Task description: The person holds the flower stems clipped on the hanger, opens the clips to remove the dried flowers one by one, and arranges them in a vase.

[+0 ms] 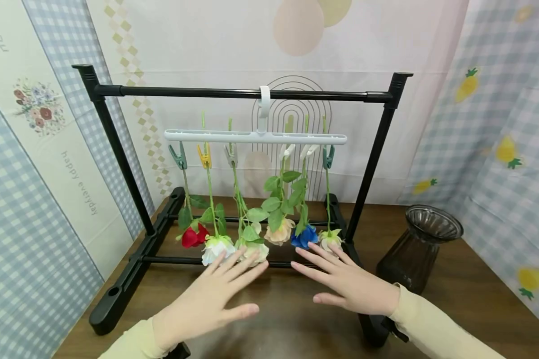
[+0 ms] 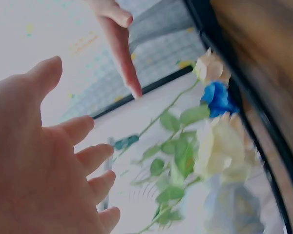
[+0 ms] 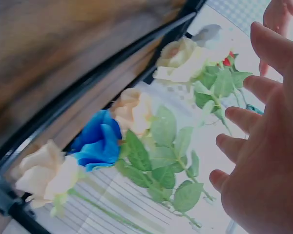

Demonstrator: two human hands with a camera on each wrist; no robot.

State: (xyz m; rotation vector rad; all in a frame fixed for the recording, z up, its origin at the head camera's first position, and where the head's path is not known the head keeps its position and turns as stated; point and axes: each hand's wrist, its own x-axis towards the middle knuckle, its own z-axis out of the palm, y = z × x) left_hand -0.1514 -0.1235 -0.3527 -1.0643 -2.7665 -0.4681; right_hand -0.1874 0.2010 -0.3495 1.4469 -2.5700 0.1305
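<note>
My left hand (image 1: 213,294) is held out palm down, fingers straight and spread, its fingertips overlapping the white rose (image 1: 216,249) and the cream rose (image 1: 260,251) in the head view. Likewise spread, my right hand (image 1: 348,281) has its fingertips just below the blue rose (image 1: 304,236) and a pale cream rose (image 1: 330,239). Neither hand holds anything. A red rose (image 1: 193,236) and a peach rose (image 1: 279,232) complete the row. All hang head down by their stems from coloured clips, such as the yellow clip (image 1: 204,155), under a white hanger (image 1: 215,136).
The hanger hooks over the top bar of a black rack (image 1: 184,91) standing on the wooden table (image 1: 269,309). To the right, beside the rack, stands a dark glass vase (image 1: 408,259). Patterned cloth (image 1: 197,45) lines the back and both sides.
</note>
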